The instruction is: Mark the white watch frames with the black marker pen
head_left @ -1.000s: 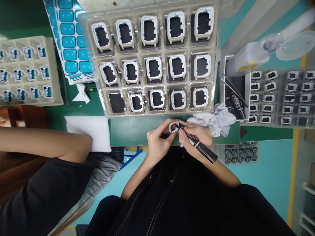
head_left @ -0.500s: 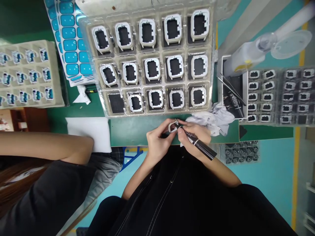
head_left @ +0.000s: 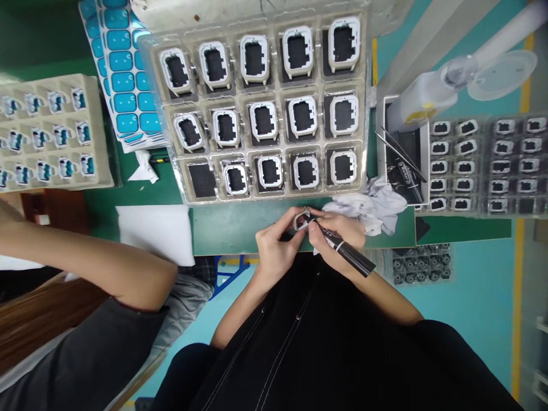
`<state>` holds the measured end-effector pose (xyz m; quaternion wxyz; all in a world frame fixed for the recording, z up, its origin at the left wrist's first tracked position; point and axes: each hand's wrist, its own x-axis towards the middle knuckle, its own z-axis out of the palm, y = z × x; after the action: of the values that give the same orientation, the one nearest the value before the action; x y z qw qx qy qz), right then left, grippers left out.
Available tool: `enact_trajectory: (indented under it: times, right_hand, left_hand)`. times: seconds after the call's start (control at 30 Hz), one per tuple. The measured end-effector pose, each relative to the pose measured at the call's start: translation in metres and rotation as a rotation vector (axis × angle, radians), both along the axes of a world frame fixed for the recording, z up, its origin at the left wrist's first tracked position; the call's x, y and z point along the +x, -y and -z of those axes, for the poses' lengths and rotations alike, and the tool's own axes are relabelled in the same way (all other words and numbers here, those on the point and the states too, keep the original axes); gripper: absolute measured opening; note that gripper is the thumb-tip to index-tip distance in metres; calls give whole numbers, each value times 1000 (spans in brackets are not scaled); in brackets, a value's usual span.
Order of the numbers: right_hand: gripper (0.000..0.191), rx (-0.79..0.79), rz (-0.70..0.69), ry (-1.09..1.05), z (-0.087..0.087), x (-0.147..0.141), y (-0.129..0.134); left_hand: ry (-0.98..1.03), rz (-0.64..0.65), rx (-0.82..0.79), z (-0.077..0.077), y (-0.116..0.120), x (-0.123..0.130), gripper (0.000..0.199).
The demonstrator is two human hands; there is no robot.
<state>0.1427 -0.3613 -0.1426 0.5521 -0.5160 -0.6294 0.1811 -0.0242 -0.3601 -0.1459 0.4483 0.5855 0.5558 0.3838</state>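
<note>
Both hands meet just below the middle of the frame, over the near edge of the green mat (head_left: 231, 228): the left hand (head_left: 276, 248) pinches a small white frame (head_left: 301, 220) between thumb and fingers, and the right hand (head_left: 338, 237) grips a black marker (head_left: 349, 255) like a pen, its tip touching the frame. From the far left, a co-worker's bare arm (head_left: 98, 265) crosses the lower left of the frame, with a beige tray of small blue parts (head_left: 47, 134) above it at upper left. Next come sheets of blue stickers (head_left: 122, 74) and a white pad (head_left: 154, 231) beside the mat. A clear blister tray (head_left: 265, 105) of white frames fills the upper middle; its lower-left pocket holds only a black insert. Just right of the hands lies a crumpled white cloth (head_left: 372, 205), then a small box with tweezers (head_left: 402, 154), and a tray of dark parts (head_left: 488, 165) at far right.
</note>
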Motion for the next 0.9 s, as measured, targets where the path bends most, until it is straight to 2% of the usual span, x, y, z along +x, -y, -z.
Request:
enact_trajectory:
  times: [0.33,0.53,0.63,0.7,0.83,0.9]
  right_hand:
    - [26,103,-82,139,0,-1,-5]
    - [14,-90,-17,14,-3,2,2]
    - [14,-140,-20,-53,-3,3,3]
    - [16,-100,-40,-11,-2,1,1]
    - [21,107,-73,159,1,-2,-5]
    - [22,126,-81,165,1,-3,-6]
  left_hand:
    - [-59,34,25,1,0,-5,27]
    - [-22,13,-15,1,0,-3,24]
    - [28,4,-61,2,-1,-4,25]
    - [56,11,-94,3,-1,-5,26]
    - [90,22,-115,5,-2,-7,28]
    - [90,16,-95,5,-2,-7,28]
